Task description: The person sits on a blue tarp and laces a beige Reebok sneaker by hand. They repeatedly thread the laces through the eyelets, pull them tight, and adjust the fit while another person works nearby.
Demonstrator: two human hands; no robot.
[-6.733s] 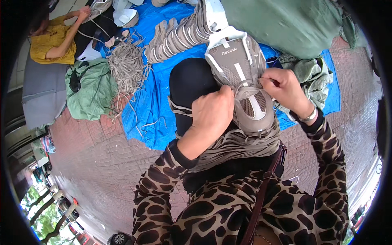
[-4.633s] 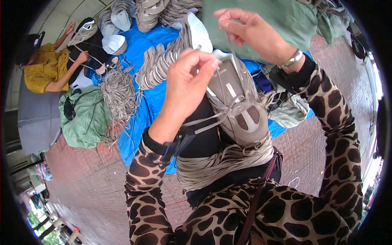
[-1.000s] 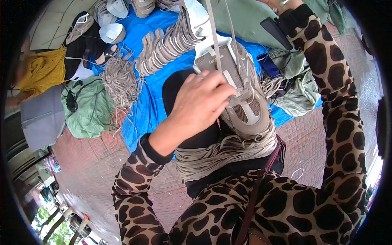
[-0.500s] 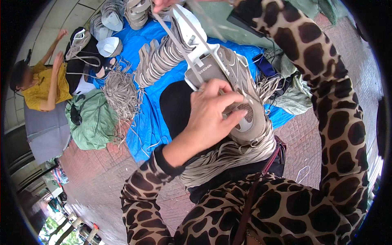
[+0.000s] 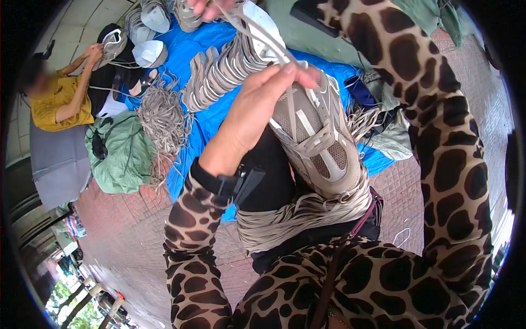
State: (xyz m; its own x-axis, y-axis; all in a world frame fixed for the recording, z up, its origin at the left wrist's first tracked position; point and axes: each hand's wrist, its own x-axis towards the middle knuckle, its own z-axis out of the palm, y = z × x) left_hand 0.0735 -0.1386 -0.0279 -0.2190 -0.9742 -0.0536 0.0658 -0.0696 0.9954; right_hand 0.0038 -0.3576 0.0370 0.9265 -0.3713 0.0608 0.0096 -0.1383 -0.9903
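A beige-grey sneaker upper [image 5: 329, 159] rests on my lap, toe toward me, with a flat lace strung across its lower eyelets. My left hand [image 5: 255, 104] is at its upper part, thumb and fingers pinched on the beige shoelace [image 5: 257, 34]. The lace stretches up and left to my right hand [image 5: 208, 7], only partly seen at the top edge, blurred, its fingers closed around the lace. A thick bundle of loose laces [image 5: 296, 219] lies across my thighs under the toe.
A row of nested uppers [image 5: 219, 82] lies on a blue tarp [image 5: 181, 181], beside a heap of laces [image 5: 161, 118]. At left a person in yellow [image 5: 63, 107] handles another upper [image 5: 113, 46]. A green sack [image 5: 123, 153] stands nearby.
My left hand has moved from above the toe up to the upper eyelets, uncovering the lace across the front. At left, the other person's hands have come together on an upper.
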